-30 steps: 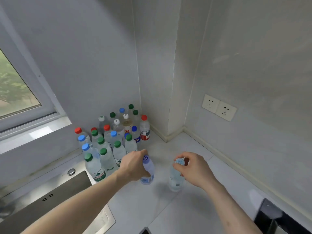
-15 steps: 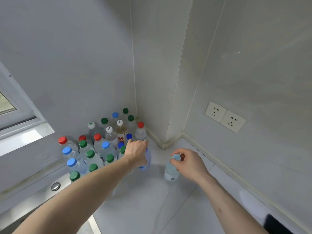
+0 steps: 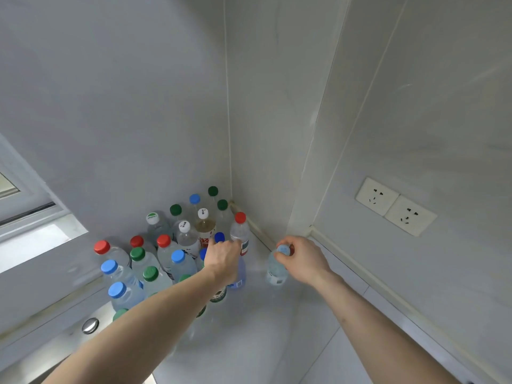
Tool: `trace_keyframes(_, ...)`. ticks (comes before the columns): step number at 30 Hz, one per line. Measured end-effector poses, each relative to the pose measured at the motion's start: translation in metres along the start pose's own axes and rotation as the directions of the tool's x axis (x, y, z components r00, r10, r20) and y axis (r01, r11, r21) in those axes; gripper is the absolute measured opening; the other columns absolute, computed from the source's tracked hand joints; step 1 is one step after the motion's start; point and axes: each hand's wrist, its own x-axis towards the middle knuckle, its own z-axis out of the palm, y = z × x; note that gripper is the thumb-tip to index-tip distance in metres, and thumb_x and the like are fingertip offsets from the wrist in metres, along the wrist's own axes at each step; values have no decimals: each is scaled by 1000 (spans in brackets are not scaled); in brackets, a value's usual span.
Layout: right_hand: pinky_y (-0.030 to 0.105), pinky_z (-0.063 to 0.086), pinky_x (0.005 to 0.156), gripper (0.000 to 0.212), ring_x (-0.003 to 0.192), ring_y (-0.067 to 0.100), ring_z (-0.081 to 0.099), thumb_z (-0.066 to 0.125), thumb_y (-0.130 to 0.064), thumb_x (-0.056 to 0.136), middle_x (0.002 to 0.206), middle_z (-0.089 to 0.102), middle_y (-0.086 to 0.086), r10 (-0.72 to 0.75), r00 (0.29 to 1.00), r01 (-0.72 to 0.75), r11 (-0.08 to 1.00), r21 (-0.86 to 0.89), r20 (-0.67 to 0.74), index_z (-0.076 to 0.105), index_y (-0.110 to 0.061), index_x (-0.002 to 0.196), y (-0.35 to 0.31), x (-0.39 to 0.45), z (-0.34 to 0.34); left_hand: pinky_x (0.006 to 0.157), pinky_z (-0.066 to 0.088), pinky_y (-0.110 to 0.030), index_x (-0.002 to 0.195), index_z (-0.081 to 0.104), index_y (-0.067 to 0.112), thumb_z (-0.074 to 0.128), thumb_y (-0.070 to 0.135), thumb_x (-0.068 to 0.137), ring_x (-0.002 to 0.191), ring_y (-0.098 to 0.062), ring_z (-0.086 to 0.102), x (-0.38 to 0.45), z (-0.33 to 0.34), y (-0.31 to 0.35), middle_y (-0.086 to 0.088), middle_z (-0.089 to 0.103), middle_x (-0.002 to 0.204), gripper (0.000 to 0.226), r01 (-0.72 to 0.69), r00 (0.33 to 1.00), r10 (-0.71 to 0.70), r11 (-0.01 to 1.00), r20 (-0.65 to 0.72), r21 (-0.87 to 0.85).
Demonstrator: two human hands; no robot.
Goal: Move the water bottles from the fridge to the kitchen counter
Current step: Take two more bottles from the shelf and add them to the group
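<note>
My left hand (image 3: 223,259) grips the top of a bluish water bottle (image 3: 239,275) that stands on the white counter (image 3: 249,342), right beside the cluster of bottles. My right hand (image 3: 303,259) holds a clear bottle with a pale blue cap (image 3: 275,268) by its neck, upright on the counter, a little to the right of the other one and near the wall corner. Several bottles with red, green, blue and white caps (image 3: 166,253) stand packed in the corner to the left. The fridge is not in view.
The steel sink rim with a round button (image 3: 90,325) lies at lower left. A window sill (image 3: 36,242) runs along the left wall. Two wall sockets (image 3: 396,206) sit on the right wall above the counter's back edge.
Both hands have carried their bottles farther back toward the corner and the bottle cluster. The camera has tilted up, so less of the sink shows.
</note>
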Motion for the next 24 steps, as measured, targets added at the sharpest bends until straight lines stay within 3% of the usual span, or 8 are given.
trace_keyframes(4, 31, 54, 79, 16, 92, 21, 67, 66, -36, 91, 98, 73, -7, -19, 1000, 19, 999, -47, -1, 73, -30, 104, -9, 22, 5, 99, 40, -38, 117, 56, 19, 76, 16, 80, 92, -23, 66, 4, -1, 1, 0, 69, 93, 43, 12, 1000, -11, 999, -9, 46)
trace_keyframes(8, 32, 54, 78, 16, 95, 24, 68, 67, -37, 90, 102, 74, -4, -38, 999, 39, 996, -76, 9, 72, -30, 104, -19, 42, 18, 87, 36, -36, 115, 57, 20, 73, 20, 85, 93, -23, 66, 2, -4, -4, 0, 69, 97, 34, 5, 1000, -4, 999, -10, 50)
trace_keyframes(13, 33, 55, 81, 19, 100, 28, 69, 68, -41, 91, 110, 75, -2, -58, 998, 62, 991, -123, 34, 71, -33, 108, -27, 55, 37, 84, 39, -35, 113, 62, 25, 63, 17, 92, 93, -27, 64, -6, -12, -15, -1, 71, 99, 23, -36, 993, 31, 998, -115, -45)
trace_keyframes(17, 33, 52, 79, 21, 103, 29, 68, 66, -41, 95, 115, 73, 2, -87, 995, 94, 981, -168, 53, 70, -32, 114, -32, 61, 49, 89, 42, -34, 118, 66, 29, 64, 17, 92, 100, -27, 66, -12, -1, -27, 3, 72, 107, 29, -70, 987, 50, 989, -154, -132)
trace_keyframes(24, 35, 54, 81, 21, 104, 31, 67, 62, -41, 99, 119, 69, 3, -117, 993, 120, 965, -233, 29, 69, -33, 117, -40, 67, 55, 95, 45, -36, 141, 53, 28, 56, 18, 100, 116, -27, 59, -28, 12, -33, 2, 62, 135, 43, -109, 977, 45, 946, -210, -304)
